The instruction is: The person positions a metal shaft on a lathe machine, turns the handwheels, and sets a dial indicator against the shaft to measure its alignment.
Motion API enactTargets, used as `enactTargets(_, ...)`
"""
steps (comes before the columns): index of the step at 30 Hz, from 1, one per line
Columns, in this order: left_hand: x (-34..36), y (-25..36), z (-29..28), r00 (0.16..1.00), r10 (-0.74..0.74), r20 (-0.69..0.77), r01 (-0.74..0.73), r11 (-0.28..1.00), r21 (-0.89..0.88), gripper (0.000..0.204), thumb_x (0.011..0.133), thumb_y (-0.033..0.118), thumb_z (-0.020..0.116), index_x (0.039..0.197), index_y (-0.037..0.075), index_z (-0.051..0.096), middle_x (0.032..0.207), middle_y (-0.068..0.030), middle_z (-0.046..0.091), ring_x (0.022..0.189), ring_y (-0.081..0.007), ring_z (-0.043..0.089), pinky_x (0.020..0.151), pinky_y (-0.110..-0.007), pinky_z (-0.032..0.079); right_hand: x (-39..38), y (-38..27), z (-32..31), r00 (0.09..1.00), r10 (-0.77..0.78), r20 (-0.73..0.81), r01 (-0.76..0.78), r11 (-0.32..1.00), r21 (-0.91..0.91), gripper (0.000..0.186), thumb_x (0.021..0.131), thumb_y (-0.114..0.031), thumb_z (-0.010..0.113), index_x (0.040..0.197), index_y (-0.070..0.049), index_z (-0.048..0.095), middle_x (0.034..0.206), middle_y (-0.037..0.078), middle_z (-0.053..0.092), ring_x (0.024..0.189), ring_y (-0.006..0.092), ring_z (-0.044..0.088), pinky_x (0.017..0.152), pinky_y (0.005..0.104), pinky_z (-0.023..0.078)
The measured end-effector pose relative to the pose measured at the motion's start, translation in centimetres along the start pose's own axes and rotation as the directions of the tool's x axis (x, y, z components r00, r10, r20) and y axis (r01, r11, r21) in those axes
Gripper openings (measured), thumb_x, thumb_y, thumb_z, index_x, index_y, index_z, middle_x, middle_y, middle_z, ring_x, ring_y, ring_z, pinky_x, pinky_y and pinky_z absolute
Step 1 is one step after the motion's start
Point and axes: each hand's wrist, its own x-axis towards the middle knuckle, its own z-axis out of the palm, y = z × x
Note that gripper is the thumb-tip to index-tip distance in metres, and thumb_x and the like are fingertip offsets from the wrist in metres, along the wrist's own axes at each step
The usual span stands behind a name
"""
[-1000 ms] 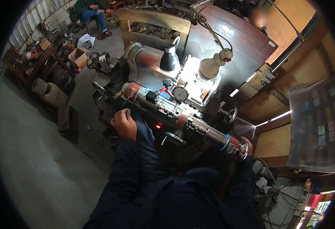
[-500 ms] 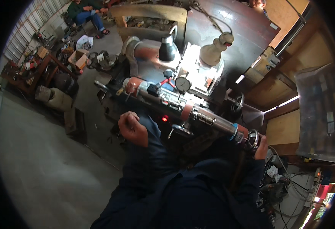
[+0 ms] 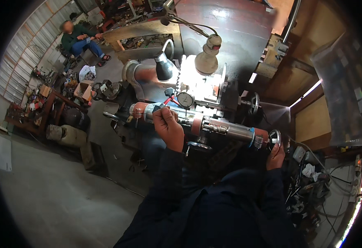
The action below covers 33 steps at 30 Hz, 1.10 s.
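My right hand grips the rim of a chrome handwheel at the right end of a long metal machine. My left hand is raised in front of the machine's middle, its fingers curled and pinched together. Whatever lies between those fingertips is hidden or too small to name. Just beyond that hand stands a round dial indicator on a red-and-black holder. A steel cylinder with an orange-red band runs along the machine to the right. The left hand covers part of the machine's bed.
A black lamp and a beige lamp hang over the brightly lit machine. A cranked handwheel projects from its front. Another handwheel stands farther back. A person sits at the far left, near a cluttered rack.
My left hand has moved up and right, from in front of the machine to beside the dial indicator's holder. My right hand stays at the handwheel. The whole view has shifted somewhat.
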Motion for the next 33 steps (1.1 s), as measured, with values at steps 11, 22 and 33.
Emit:
enactTargets(11, -0.9, -1.5, -0.4, 1.0, -0.001, 0.026, -0.003, 0.988, 0.151, 0.018, 0.107, 0.018, 0.049, 0.094, 0.006, 0.045, 0.072, 0.0022, 0.043, 0.061, -0.0054, 0.038, 0.055, -0.022, 0.034, -0.4, 1.4, 0.6, 0.998, 0.053, -0.014, -0.053, 0.998, -0.036, 0.054, 0.105, -0.043, 0.039, 0.107, 0.008, 0.057, 0.085, 0.03, 0.063, 0.081, 0.0496, 0.063, 0.068, 0.0474, 0.049)
enactTargets(22, -0.7, -1.8, -0.5, 0.998, 0.059, 0.004, -0.058, 0.973, 0.225, 0.018, 0.107, 0.018, 0.05, 0.094, 0.005, 0.046, 0.071, 0.0018, 0.044, 0.061, -0.0054, 0.039, 0.056, -0.022, 0.036, -0.6, 2.2, 0.5, 0.997, 0.08, 0.003, -0.08, 0.994, -0.073, 0.053, 0.105, -0.04, 0.04, 0.113, 0.009, 0.058, 0.092, 0.03, 0.065, 0.087, 0.0503, 0.063, 0.073, 0.0494, 0.049)
enactTargets(33, -1.6, -0.1, 1.0, 0.959, 0.257, 0.118, -0.265, 0.673, 0.69, 0.015, 0.097, 0.009, 0.063, 0.086, -0.001, 0.059, 0.067, -0.0139, 0.063, 0.057, -0.0262, 0.065, 0.053, -0.038, 0.049, -0.9, 2.9, 0.8, 0.993, 0.117, 0.017, -0.113, 0.984, -0.135, 0.051, 0.103, -0.034, 0.046, 0.118, 0.013, 0.058, 0.097, 0.034, 0.065, 0.092, 0.0506, 0.063, 0.08, 0.0514, 0.051)
